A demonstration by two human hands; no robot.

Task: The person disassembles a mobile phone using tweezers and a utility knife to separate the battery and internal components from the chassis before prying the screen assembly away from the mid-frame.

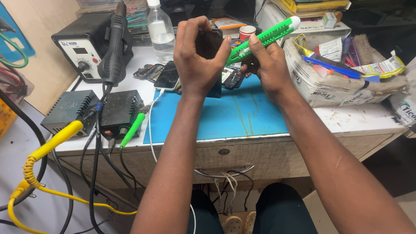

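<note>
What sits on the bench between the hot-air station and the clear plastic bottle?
In the head view, the black hot-air wand stands upright between the station and the bottle.

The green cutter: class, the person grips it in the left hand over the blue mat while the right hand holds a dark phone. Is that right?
Not quite. The head view shows the green cutter in the right hand; the left hand holds the dark phone. Both are over the blue mat.
</note>
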